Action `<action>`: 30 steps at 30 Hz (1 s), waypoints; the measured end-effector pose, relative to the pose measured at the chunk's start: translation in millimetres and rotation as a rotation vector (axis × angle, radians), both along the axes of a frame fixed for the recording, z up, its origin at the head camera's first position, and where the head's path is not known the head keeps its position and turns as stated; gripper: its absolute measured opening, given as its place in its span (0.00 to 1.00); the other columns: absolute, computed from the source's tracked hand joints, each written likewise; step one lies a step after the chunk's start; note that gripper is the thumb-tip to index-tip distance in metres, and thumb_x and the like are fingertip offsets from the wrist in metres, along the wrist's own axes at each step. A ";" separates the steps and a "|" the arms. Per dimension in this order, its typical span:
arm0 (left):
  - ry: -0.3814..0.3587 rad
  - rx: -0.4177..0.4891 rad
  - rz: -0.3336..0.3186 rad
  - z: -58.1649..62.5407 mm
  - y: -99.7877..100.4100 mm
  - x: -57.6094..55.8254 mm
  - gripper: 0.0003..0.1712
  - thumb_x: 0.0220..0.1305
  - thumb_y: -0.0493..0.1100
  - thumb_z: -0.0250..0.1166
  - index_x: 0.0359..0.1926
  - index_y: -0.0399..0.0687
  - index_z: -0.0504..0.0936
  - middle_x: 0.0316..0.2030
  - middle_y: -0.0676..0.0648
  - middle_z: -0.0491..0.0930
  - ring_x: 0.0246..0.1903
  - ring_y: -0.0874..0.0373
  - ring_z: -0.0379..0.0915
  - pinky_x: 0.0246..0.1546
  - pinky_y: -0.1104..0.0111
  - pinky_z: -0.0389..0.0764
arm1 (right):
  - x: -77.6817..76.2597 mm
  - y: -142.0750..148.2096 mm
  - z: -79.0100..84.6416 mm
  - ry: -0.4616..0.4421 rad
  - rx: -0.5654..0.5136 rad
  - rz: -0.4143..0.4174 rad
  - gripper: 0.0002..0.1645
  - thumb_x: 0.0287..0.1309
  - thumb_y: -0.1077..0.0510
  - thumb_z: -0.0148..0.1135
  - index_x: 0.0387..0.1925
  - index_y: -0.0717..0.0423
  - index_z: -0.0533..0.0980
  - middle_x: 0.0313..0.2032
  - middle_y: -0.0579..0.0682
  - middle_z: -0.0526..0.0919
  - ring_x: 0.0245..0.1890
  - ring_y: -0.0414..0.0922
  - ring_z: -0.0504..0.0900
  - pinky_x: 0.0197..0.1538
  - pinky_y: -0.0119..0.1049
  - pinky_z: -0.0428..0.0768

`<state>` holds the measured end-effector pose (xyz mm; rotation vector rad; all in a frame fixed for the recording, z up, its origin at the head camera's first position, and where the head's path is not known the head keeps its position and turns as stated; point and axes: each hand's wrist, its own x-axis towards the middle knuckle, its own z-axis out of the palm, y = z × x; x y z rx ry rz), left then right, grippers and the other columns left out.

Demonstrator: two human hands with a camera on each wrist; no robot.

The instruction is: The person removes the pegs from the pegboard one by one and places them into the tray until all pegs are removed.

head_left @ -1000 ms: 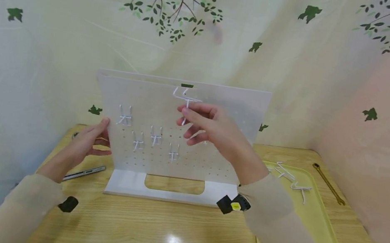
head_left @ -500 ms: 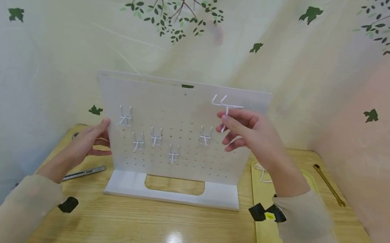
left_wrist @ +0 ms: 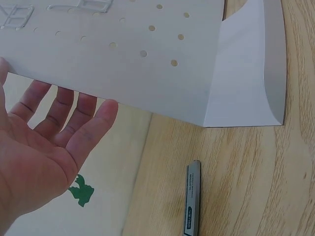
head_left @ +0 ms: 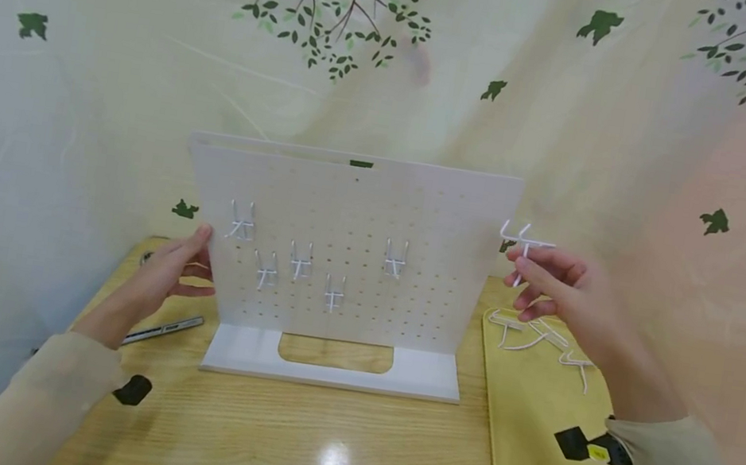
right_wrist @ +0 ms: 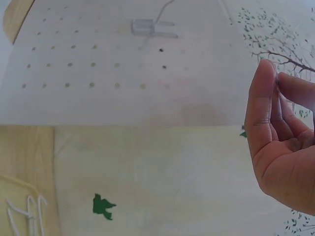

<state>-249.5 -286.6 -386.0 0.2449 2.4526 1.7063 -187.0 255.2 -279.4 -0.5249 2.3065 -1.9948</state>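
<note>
A white pegboard (head_left: pixel 445 235) stands upright on its flat white base (head_left: pixel 240 349), with several white wire hooks such as the rightmost hook (head_left: pixel 395 260) on its face. My left hand (head_left: pixel 160 273) grips the board's left edge; in the left wrist view the thumb tip lies at the front and the fingers (left_wrist: pixel 82 115) reach behind. Off the board's right side, my right hand (head_left: pixel 573 295) pinches a loose white pegboard hook (head_left: pixel 527 242) by its stem between thumb and fingers, prongs pointing up. That hook is mostly hidden by the hand in the right wrist view.
A yellow tray (head_left: pixel 531 433) holds several loose white hooks (head_left: pixel 574 361) at the right of the wooden table (head_left: pixel 283 444). Left of the board's base lies a grey utility knife (left_wrist: pixel 193 196). Leaf-printed curtain (head_left: pixel 434 113) hangs behind and at both sides.
My right hand has carried the hook rightward, from in front of the board to beyond its right edge, uncovering the rightmost mounted hook. My left hand keeps its hold on the board.
</note>
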 end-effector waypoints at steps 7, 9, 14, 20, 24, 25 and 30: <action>-0.001 -0.010 0.002 0.9 0.1 0.6 0.45 0.74 0.73 0.39 0.61 0.35 0.71 0.54 0.33 0.75 0.49 0.49 0.80 0.48 0.57 0.85 | -5.5 32.3 -41.9 -0.062 0.142 -0.089 0.10 0.73 0.56 0.61 0.49 0.55 0.81 0.37 0.50 0.86 0.29 0.46 0.86 0.34 0.41 0.88; -0.002 -0.011 0.002 1.2 0.1 0.8 0.45 0.74 0.73 0.39 0.61 0.35 0.71 0.55 0.33 0.75 0.49 0.48 0.80 0.48 0.56 0.85 | -8.6 37.9 -54.2 -0.100 0.172 -0.113 0.13 0.73 0.53 0.61 0.50 0.57 0.80 0.36 0.49 0.86 0.29 0.46 0.86 0.35 0.42 0.88; -0.005 -0.011 0.005 1.5 0.4 1.1 0.45 0.74 0.73 0.39 0.59 0.34 0.72 0.54 0.33 0.75 0.49 0.48 0.80 0.48 0.56 0.85 | -15.6 48.6 -82.8 -0.207 0.224 -0.108 0.20 0.73 0.50 0.61 0.52 0.63 0.77 0.38 0.48 0.86 0.32 0.47 0.86 0.37 0.42 0.88; -0.007 -0.019 0.016 1.7 0.7 1.1 0.45 0.74 0.73 0.40 0.60 0.36 0.72 0.53 0.34 0.75 0.48 0.51 0.80 0.48 0.58 0.85 | -24.2 59.5 -114.7 -0.339 0.265 -0.085 0.27 0.73 0.49 0.61 0.56 0.70 0.73 0.40 0.53 0.84 0.34 0.47 0.86 0.39 0.44 0.88; -0.005 -0.019 0.017 1.4 0.6 1.1 0.45 0.74 0.73 0.40 0.60 0.36 0.72 0.54 0.34 0.75 0.48 0.50 0.80 0.48 0.58 0.85 | -29.0 65.4 -133.1 -0.415 0.293 -0.074 0.32 0.74 0.49 0.59 0.61 0.73 0.69 0.41 0.53 0.85 0.33 0.45 0.85 0.38 0.41 0.87; -0.005 -0.019 0.017 1.3 0.6 1.0 0.45 0.74 0.73 0.40 0.59 0.36 0.72 0.53 0.34 0.75 0.48 0.50 0.80 0.48 0.58 0.85 | -29.8 66.4 -137.0 -0.429 0.296 -0.073 0.33 0.74 0.49 0.59 0.62 0.74 0.68 0.41 0.53 0.85 0.33 0.45 0.85 0.38 0.40 0.87; -0.003 -0.023 0.015 0.6 0.1 1.3 0.46 0.73 0.74 0.40 0.60 0.36 0.72 0.54 0.33 0.75 0.50 0.47 0.79 0.49 0.57 0.85 | -31.7 69.3 -151.4 -0.495 0.281 -0.068 0.32 0.74 0.52 0.59 0.62 0.75 0.66 0.37 0.50 0.85 0.30 0.44 0.84 0.36 0.40 0.87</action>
